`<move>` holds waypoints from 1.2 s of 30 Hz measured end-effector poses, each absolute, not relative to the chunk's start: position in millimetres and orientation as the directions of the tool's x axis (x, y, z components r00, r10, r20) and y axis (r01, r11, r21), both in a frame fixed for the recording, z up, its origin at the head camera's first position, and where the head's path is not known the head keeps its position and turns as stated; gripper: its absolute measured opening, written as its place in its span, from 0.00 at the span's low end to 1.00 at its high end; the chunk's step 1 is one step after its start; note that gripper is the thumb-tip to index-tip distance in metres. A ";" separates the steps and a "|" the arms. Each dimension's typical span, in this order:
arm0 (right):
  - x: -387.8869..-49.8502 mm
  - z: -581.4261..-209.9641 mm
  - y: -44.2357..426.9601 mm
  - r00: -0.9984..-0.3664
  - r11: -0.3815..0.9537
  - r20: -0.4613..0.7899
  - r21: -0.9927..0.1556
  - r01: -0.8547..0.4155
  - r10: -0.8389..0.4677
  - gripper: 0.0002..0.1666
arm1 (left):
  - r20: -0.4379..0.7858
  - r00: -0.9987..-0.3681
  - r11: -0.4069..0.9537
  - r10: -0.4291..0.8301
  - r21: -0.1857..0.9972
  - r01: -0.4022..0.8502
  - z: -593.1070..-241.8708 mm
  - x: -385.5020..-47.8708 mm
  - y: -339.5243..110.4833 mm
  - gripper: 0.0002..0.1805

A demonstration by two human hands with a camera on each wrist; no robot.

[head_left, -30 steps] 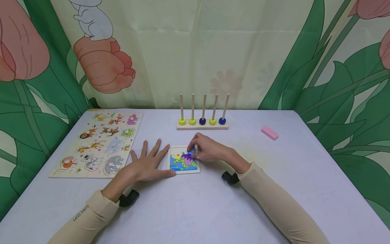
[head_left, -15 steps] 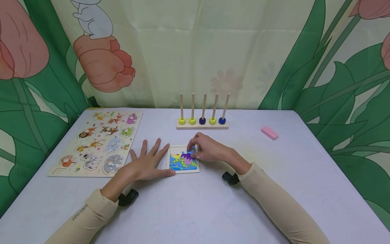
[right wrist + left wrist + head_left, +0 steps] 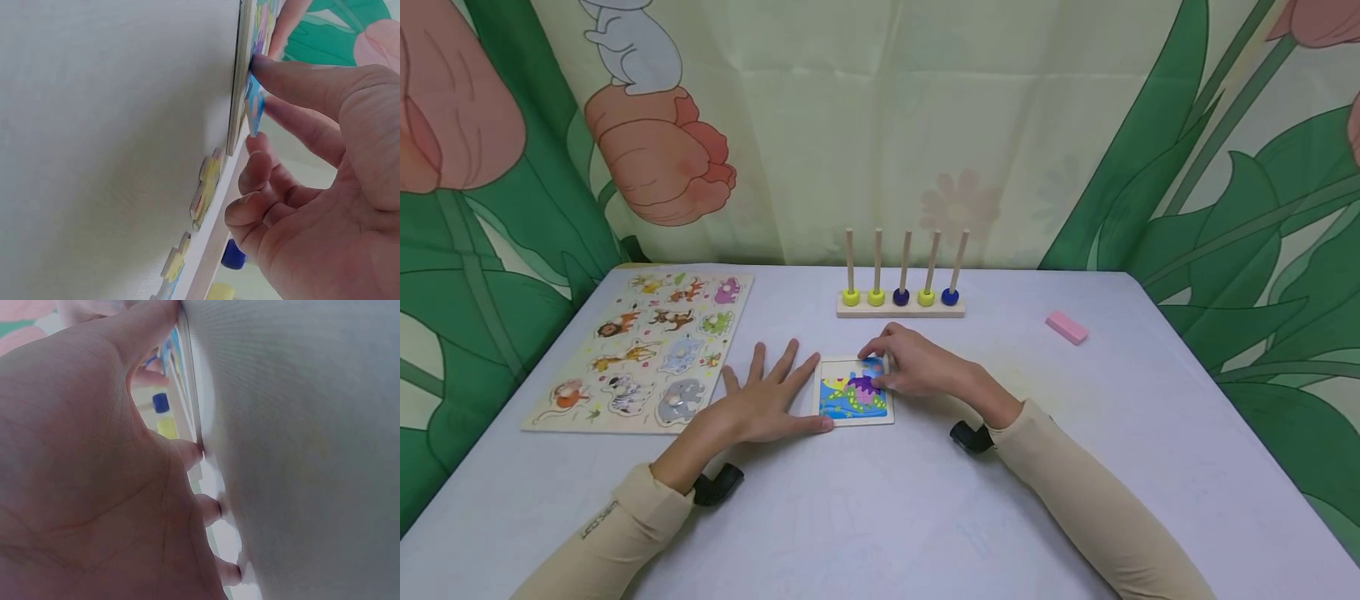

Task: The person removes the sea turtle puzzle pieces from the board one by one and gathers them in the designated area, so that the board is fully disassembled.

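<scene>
A small framed jigsaw with a blue, purple and green picture lies flat at the table's middle. My left hand is spread beside it, thumb on its near left corner and index fingertip by its far left edge. At the far right corner, my right hand pinches a blue jigsaw piece between thumb and index finger. In the right wrist view this piece is tilted, one end raised off the frame. My palm and thumb fill much of the left wrist view.
Loose jigsaw pieces lie under my right hand. A peg stand with yellow and blue beads stands at the back. An animal puzzle board lies left, a pink block right. A patterned curtain hangs behind.
My right index finger has moved slightly away from me, and more of the blue piece shows beneath it. The left hand keeps its place at the jigsaw's left side.
</scene>
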State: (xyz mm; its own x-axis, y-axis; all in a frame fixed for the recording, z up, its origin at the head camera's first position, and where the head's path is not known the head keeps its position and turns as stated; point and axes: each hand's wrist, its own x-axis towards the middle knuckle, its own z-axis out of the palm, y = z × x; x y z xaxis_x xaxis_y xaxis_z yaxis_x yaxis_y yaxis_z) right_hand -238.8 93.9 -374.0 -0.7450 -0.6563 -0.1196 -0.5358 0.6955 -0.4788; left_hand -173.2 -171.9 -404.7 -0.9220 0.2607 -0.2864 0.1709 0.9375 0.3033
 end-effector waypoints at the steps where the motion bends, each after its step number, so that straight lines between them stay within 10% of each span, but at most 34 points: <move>1: -239.2 -373.9 94.6 -0.740 0.692 -0.115 -0.474 -0.545 -0.662 0.25 | -0.284 -0.924 0.939 0.258 0.299 0.171 -407.3 -174.4 -172.5 0.66; 36: -239.5 -368.5 110.6 -0.687 0.638 -0.092 -0.476 -0.605 -0.721 0.23 | -0.296 -0.921 0.937 0.253 0.310 0.158 -410.9 -176.9 -173.1 0.64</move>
State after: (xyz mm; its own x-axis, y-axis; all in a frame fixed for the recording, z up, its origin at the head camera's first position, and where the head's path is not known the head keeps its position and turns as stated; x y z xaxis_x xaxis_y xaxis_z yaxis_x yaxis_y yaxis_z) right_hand -239.5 110.6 -368.5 -0.6873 -0.7206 -0.0917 -0.6052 0.6378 -0.4763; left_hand -176.9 -173.1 -410.9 -0.9211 0.2531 -0.2959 0.1580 0.9374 0.3103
